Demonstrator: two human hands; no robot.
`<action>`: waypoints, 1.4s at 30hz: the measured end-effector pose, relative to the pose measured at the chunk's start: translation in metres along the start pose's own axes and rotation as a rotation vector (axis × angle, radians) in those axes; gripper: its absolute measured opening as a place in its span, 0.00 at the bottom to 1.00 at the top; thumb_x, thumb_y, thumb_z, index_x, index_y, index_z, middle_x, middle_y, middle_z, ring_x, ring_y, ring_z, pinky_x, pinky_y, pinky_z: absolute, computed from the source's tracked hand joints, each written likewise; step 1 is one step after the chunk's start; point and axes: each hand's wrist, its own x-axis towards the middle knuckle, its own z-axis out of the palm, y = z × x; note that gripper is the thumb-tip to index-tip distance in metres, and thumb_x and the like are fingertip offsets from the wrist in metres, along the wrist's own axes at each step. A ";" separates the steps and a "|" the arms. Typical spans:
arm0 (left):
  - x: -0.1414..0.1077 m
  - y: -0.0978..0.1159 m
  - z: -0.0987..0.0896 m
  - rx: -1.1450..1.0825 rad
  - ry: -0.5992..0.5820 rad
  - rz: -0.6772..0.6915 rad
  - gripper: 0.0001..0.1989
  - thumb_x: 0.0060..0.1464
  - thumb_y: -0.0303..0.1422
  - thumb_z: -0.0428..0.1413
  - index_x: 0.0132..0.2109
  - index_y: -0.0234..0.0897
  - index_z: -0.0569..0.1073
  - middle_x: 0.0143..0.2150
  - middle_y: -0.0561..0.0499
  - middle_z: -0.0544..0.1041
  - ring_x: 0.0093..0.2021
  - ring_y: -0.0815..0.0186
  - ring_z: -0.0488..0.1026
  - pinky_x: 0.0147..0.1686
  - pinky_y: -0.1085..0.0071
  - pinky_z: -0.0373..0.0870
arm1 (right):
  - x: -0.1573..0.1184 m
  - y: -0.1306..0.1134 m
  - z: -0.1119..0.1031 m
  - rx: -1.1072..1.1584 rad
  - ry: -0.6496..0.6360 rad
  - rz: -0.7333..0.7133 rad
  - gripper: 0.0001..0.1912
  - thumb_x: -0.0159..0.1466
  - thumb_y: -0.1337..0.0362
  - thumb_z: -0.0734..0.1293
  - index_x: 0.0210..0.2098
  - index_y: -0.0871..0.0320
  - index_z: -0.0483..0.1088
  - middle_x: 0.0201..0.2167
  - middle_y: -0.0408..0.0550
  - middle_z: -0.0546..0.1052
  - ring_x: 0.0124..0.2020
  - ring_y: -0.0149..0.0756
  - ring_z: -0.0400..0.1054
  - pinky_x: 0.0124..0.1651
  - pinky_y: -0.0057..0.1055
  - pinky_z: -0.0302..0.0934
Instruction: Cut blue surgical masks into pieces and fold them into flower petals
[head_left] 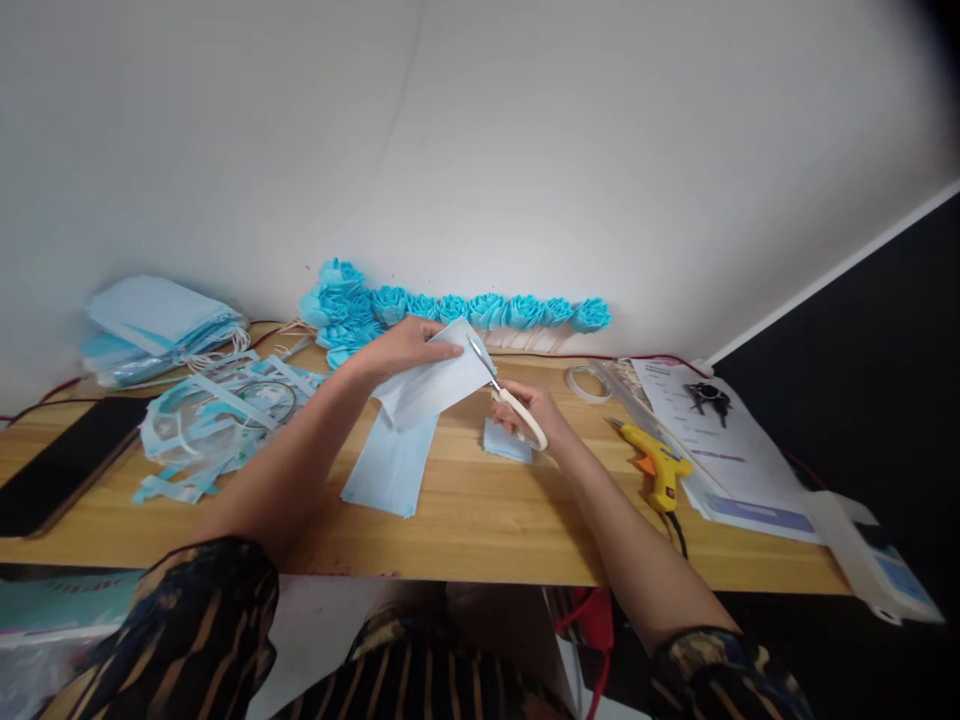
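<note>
A pale blue-white sheet [435, 382] is held up above the table, pinched along its upper edge by my left hand [409, 347]. My right hand [531, 408] is closed round the white handles of a pair of scissors [523, 420]. Their metal blades point up and left and lie against the right part of the sheet. Beneath the held sheet, a light blue strip [390, 468] rests on the wood. A small stack of light blue pieces [508, 440] lies under my right hand, partly hidden by it.
Blue flowers [487, 311] line the wall. Cut scraps [225, 410], folded blue sheets [161, 318] and a phone [64, 465] are at left. A yellow glue gun [658, 463], tape roll [589, 384], papers [720, 440], keys [707, 398] and a white plastic container [862, 545] are at right.
</note>
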 end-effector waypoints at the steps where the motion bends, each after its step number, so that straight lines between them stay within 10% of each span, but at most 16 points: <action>1: 0.000 0.000 0.000 0.003 0.004 -0.003 0.20 0.47 0.47 0.61 0.37 0.33 0.78 0.34 0.48 0.77 0.31 0.66 0.70 0.29 0.73 0.64 | -0.001 -0.001 -0.001 -0.006 -0.022 -0.020 0.30 0.50 0.51 0.74 0.49 0.60 0.75 0.24 0.41 0.72 0.19 0.25 0.59 0.21 0.25 0.53; 13: -0.002 0.006 0.004 0.153 -0.023 0.028 0.17 0.47 0.45 0.59 0.33 0.34 0.79 0.30 0.50 0.75 0.30 0.66 0.68 0.29 0.71 0.62 | -0.005 -0.014 0.002 -0.073 -0.106 -0.123 0.23 0.52 0.45 0.73 0.32 0.58 0.69 0.27 0.43 0.68 0.26 0.29 0.59 0.28 0.29 0.54; 42: -0.001 0.005 0.003 0.165 -0.029 0.068 0.19 0.51 0.45 0.57 0.35 0.31 0.80 0.30 0.50 0.75 0.29 0.69 0.67 0.27 0.74 0.60 | -0.005 -0.012 0.001 -0.108 -0.123 -0.158 0.20 0.54 0.48 0.72 0.33 0.58 0.67 0.28 0.42 0.69 0.27 0.29 0.59 0.30 0.29 0.54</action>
